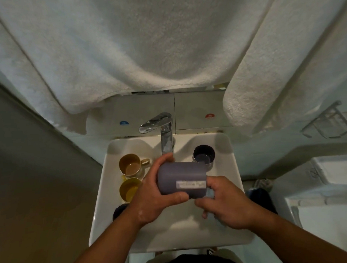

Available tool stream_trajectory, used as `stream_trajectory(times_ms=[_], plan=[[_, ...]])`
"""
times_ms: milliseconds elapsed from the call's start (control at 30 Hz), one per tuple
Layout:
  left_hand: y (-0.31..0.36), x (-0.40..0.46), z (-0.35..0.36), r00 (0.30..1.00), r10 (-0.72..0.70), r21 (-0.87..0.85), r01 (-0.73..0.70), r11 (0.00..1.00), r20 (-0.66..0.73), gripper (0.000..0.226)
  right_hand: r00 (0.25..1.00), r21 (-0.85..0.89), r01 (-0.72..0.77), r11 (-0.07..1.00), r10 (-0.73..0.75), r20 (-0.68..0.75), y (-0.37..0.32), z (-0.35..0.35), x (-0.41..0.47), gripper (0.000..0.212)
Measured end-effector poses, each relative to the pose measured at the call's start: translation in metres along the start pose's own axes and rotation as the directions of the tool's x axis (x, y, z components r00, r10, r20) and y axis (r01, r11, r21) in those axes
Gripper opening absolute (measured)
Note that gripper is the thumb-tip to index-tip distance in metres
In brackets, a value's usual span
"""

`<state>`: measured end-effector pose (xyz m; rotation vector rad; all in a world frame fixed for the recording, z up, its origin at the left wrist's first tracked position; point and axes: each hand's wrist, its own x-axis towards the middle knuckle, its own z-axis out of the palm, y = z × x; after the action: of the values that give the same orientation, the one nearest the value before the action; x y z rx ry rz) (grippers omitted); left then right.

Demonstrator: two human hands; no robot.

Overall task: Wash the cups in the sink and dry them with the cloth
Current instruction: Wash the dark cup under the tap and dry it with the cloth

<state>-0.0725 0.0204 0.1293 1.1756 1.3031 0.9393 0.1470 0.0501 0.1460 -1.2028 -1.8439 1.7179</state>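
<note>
A grey cup with a white label lies on its side over the white sink. My left hand grips its base end, fingers over the top and thumb underneath. My right hand is at the cup's open end, its fingers curled around a pale blue cloth. On the sink's left rim stand two yellow cups, and a dark cup shows behind my left wrist. A steel cup stands on the right rim.
A chrome tap rises at the back of the sink, just above the held cup. White towels hang overhead. A wire rack is on the right wall and a white fixture stands to the right.
</note>
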Motion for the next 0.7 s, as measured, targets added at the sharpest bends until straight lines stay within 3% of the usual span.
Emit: stream_trajectory(times_ms=[67, 100, 133, 200, 300, 367, 433, 500, 600, 700], plan=[[0.005, -0.002, 0.002, 0.975, -0.217, -0.157, 0.222, 0.962, 0.048, 0.074, 0.996, -0.31, 0.091, 0.946, -0.093, 0.008, 0.004, -0.007, -0.003, 0.029], [0.008, -0.002, 0.004, 0.933, -0.35, -0.269, 0.359, 0.894, 0.085, 0.063, 0.988, -0.457, 0.146, 0.877, -0.156, 0.017, 0.007, -0.011, -0.004, 0.023], [0.011, -0.003, 0.006, 0.887, -0.445, -0.345, 0.459, 0.819, 0.122, 0.058, 0.977, -0.56, 0.198, 0.805, -0.209, 0.046, 0.01, -0.012, -0.004, 0.02], [0.01, -0.002, 0.006, 0.852, -0.494, -0.39, 0.521, 0.759, 0.175, 0.055, 0.97, -0.619, 0.232, 0.75, -0.224, 0.093, 0.015, -0.007, -0.004, 0.023], [0.006, -0.002, 0.008, 0.897, -0.427, -0.479, 0.427, 0.767, 0.115, 0.052, 0.989, -0.497, 0.146, 0.855, -0.145, 0.041, 0.016, 0.002, -0.007, 0.036], [0.003, -0.004, 0.008, 0.938, -0.34, -0.481, 0.327, 0.813, 0.063, 0.056, 0.997, -0.258, 0.068, 0.964, -0.071, -0.002, 0.009, 0.006, -0.008, 0.05], [-0.001, -0.007, 0.005, 0.979, -0.205, -0.393, 0.197, 0.898, 0.022, 0.073, 1.0, 0.048, 0.002, 0.999, -0.002, 0.005, 0.001, 0.006, -0.008, 0.055], [-0.003, -0.009, 0.002, 0.997, -0.072, -0.218, 0.07, 0.973, 0.0, 0.087, 1.0, 0.167, -0.017, 0.986, 0.02, -0.021, -0.002, 0.004, -0.007, 0.053], [-0.002, -0.01, 0.003, 0.999, -0.009, -0.116, 0.013, 0.993, 0.04, 0.092, 0.998, 0.113, -0.015, 0.994, 0.021, -0.056, -0.004, 0.001, -0.008, 0.048], [0.0, -0.009, 0.004, 0.973, -0.141, -0.238, 0.183, 0.954, 0.183, 0.083, 0.999, -0.152, 0.032, 0.988, -0.037, -0.031, -0.002, -0.006, -0.012, 0.041]])
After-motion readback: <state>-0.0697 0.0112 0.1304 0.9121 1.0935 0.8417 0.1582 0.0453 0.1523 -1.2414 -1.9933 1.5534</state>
